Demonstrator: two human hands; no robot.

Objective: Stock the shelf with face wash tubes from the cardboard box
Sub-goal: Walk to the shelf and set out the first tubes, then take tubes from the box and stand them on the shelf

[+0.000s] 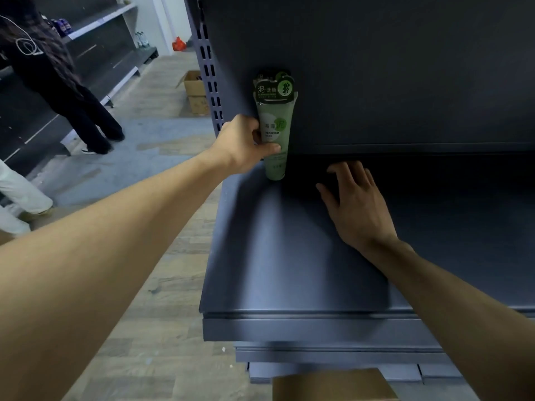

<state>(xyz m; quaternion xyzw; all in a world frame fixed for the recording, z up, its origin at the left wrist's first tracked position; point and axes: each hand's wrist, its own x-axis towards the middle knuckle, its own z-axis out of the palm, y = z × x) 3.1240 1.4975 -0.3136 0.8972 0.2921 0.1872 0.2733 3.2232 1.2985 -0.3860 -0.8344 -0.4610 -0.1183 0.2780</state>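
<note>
- The left hand gripped a green face wash tube around its lower middle, thumb across the front and fingers curled behind
- The tube stood upright, cap end down, on the dark shelf at its back left corner, close against the dark back panel
- A printed card topper with a round green badge sat on the upper end of the tube
- The right hand lay palm down on the shelf, fingers spread and straight, reaching toward the shadowed back edge; it held nothing and was well apart from the tube
- A perforated upright post ran up the left side of the shelf unit, just beside the left hand
- The top of a cardboard box showed at the bottom edge of the view, below the front lip of the shelf
- Another open cardboard box sat on the wood-look floor beyond the post, with a second box stacked under it
- To the far left a person in dark trousers stood at another shelf unit, and a leg in pale trousers showed at the left edge
- Small bottles stood on the far shelves; their labels were too small to read
</note>
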